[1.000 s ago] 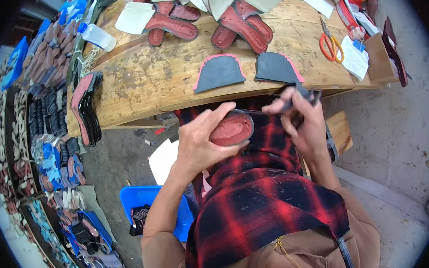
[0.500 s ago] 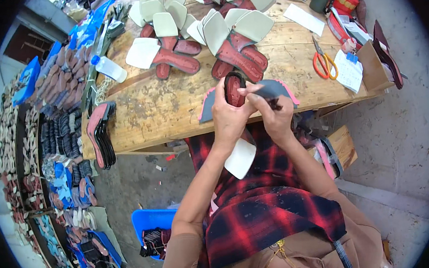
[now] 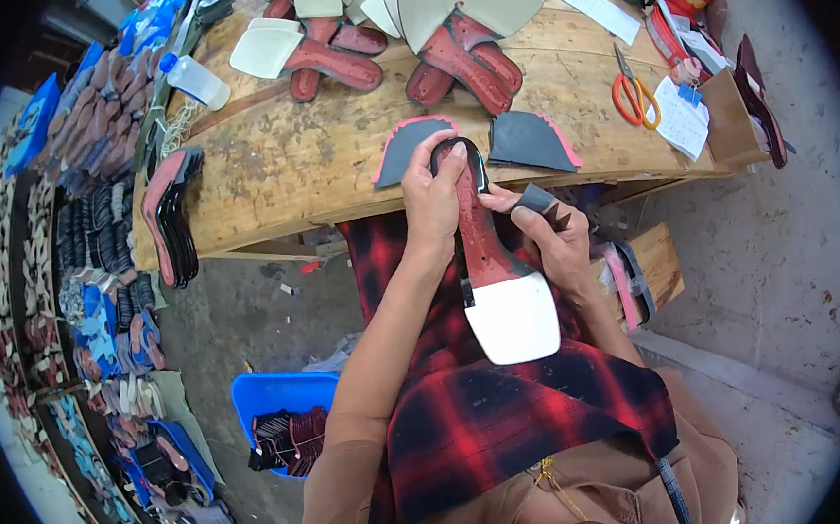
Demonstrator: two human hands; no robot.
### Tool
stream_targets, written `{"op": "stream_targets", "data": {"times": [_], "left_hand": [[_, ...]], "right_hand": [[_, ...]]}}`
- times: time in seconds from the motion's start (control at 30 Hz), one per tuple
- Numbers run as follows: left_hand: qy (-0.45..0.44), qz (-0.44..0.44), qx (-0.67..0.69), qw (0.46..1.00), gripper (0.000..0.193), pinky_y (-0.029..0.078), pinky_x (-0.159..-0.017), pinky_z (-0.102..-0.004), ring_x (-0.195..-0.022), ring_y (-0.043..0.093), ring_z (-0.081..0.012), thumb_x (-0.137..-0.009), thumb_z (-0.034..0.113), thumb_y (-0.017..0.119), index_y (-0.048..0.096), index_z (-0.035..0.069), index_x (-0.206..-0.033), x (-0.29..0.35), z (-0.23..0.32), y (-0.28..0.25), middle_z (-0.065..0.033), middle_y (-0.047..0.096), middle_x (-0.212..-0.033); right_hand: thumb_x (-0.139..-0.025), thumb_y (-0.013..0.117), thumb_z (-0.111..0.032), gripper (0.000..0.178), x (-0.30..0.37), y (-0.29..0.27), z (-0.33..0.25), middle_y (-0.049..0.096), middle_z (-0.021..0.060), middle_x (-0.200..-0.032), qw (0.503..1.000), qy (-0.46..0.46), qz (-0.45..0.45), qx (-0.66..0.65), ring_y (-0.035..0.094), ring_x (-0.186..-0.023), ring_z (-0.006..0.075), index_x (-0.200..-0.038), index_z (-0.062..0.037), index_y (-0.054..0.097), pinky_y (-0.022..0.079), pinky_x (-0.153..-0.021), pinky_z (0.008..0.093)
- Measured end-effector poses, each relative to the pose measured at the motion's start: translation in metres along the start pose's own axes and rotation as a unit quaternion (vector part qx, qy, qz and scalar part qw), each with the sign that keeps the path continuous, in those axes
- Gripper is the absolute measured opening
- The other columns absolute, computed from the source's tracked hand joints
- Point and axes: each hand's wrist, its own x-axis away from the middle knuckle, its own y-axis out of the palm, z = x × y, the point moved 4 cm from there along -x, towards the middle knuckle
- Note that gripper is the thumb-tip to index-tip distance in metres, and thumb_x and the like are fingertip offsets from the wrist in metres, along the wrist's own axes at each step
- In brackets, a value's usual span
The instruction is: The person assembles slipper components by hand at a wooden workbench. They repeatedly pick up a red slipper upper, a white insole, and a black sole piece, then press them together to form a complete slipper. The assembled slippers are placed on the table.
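My left hand (image 3: 430, 208) grips a red-brown shoe insole (image 3: 480, 243) near its narrow rounded end, thumb on its face. Black edging runs around that end and down its left side. A white squarish flap (image 3: 517, 323) covers the insole's lower end, above my plaid apron (image 3: 489, 408). At the insole's right edge, my right hand (image 3: 557, 241) has its fingers closed around a dark grey piece (image 3: 536, 197) with a jagged part. Just beyond lie two dark grey cut pieces with pink scalloped edges, one on the left (image 3: 403, 156) and one on the right (image 3: 527, 144).
More insoles with white flaps (image 3: 464, 59) lie piled on the wooden table (image 3: 278, 175). Orange-handled scissors (image 3: 634, 96) and papers are at the right. A bottle (image 3: 195, 81) and stacked insoles (image 3: 171, 216) sit left. A blue bin (image 3: 278, 394) stands below.
The insole has been turned and lowered toward me, so its full length and white flap now face up. Both hands came nearer; my right hand moved down along its edge.
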Motion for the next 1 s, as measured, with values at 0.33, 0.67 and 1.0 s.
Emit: {"op": "stream_targets", "data": {"times": [0.33, 0.67, 1.0], "left_hand": [[-0.247, 0.12, 0.335, 0.901, 0.017, 0.051, -0.074, -0.0335, -0.078, 0.059, -0.0154, -0.099, 0.017, 0.054, 0.058, 0.008, -0.112, -0.001, -0.035, -0.033, -0.0054, 0.061, -0.09], [0.119, 0.152, -0.149, 0.97, 0.038, 0.047, -0.092, -0.0342, -0.106, 0.059, -0.0211, -0.093, 0.033, 0.064, 0.061, 0.004, -0.118, 0.096, 0.102, -0.162, -0.0083, 0.06, -0.111], [-0.082, -0.233, -0.106, 0.963, 0.068, 0.038, -0.093, -0.027, -0.102, 0.049, -0.0152, -0.067, 0.013, 0.084, 0.058, -0.005, -0.127, 0.123, 0.054, -0.126, -0.0032, 0.05, -0.106]], "right_hand": [[-0.077, 0.078, -0.039, 0.078, 0.0, 0.037, 0.02, 0.04, 0.0137, -0.148, 0.99, 0.061, -0.119, -0.04, 0.042, -0.134, 0.0243, -0.137, 0.001, 0.048, 0.033, -0.111, 0.0383], [-0.083, 0.071, -0.026, 0.07, -0.046, 0.15, -0.014, 0.055, 0.0009, -0.096, 0.947, 0.055, -0.269, -0.165, 0.05, -0.084, 0.01, -0.142, -0.0028, 0.041, 0.042, -0.074, 0.0271], [-0.103, 0.043, -0.038, 0.046, 0.015, 0.093, 0.046, 0.065, 0.0167, -0.118, 0.871, 0.314, -0.116, -0.36, 0.06, -0.066, 0.0104, -0.13, -0.0022, 0.051, 0.034, -0.041, 0.0201]]}}
